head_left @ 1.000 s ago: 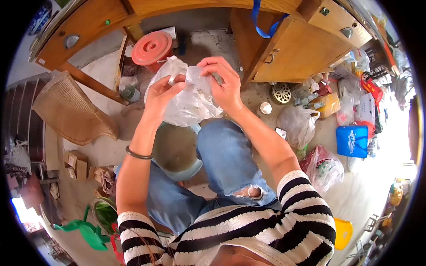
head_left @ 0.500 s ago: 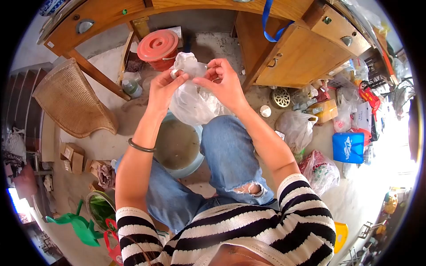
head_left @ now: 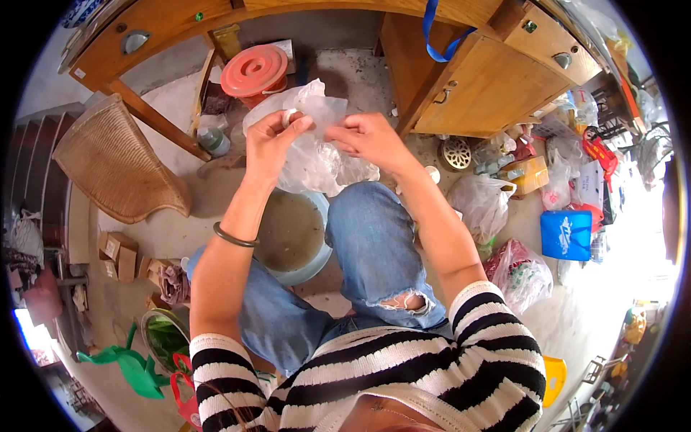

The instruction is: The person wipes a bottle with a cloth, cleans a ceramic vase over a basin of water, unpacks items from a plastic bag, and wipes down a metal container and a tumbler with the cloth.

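A translucent white plastic bag (head_left: 306, 160) hangs between my two hands, above the far side of a pale blue basin (head_left: 317, 266). My left hand (head_left: 271, 140) pinches the bag's upper part between thumb and fingers, with a bunched white bit at the fingertips. On the other side, my right hand (head_left: 371, 140) has its thumb and fingers closed at the bag's right edge. Crumpled folds of the bag spread below both hands. Cloudy brownish water (head_left: 288, 234) fills the basin, partly hidden by my left forearm and knee.
A lidded red bucket (head_left: 253, 74) stands beyond my hands, under a wooden desk (head_left: 309, 13). To the left is a woven wicker piece (head_left: 119, 162). A wooden cabinet (head_left: 489, 90), a knotted plastic bag (head_left: 481, 205) and a blue bag (head_left: 566, 235) are on the right.
The plastic bag has spread wider and its lower part has swung up and out. My right hand has shifted slightly right and down, its fingers turned more sideways; the left moved little.
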`<control>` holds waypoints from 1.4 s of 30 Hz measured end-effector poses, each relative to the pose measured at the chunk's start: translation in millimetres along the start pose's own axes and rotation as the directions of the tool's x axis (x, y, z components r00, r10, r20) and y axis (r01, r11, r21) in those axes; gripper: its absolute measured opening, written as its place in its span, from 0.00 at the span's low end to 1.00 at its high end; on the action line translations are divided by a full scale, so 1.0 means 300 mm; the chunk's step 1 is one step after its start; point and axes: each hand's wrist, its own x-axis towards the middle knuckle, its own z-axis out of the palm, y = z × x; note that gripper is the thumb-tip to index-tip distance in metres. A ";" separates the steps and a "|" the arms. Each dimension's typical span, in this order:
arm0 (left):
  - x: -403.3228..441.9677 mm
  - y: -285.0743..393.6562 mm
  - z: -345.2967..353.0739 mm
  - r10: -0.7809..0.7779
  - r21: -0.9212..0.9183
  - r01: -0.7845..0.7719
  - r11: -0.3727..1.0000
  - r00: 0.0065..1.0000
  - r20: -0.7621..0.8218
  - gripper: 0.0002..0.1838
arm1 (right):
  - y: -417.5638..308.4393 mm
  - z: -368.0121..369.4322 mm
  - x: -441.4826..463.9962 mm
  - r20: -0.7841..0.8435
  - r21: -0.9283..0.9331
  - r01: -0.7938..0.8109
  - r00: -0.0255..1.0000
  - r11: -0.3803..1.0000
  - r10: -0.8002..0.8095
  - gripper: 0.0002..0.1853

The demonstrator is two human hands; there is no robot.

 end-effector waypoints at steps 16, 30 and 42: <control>0.002 0.057 -0.002 0.037 -0.175 -0.022 0.984 0.996 0.084 0.10 | -0.084 0.079 0.054 -0.186 -0.623 0.513 0.637 0.591 -0.748 0.14; 0.011 0.045 -0.059 0.016 0.111 -0.022 0.994 0.998 0.060 0.17 | -0.128 0.071 0.016 -0.549 -0.321 0.419 0.648 0.849 -0.527 0.06; -0.017 0.103 -0.033 0.042 -0.121 -0.024 0.992 0.989 0.145 0.13 | -0.073 0.065 -0.001 -0.186 -0.674 0.602 0.424 0.428 -0.887 0.10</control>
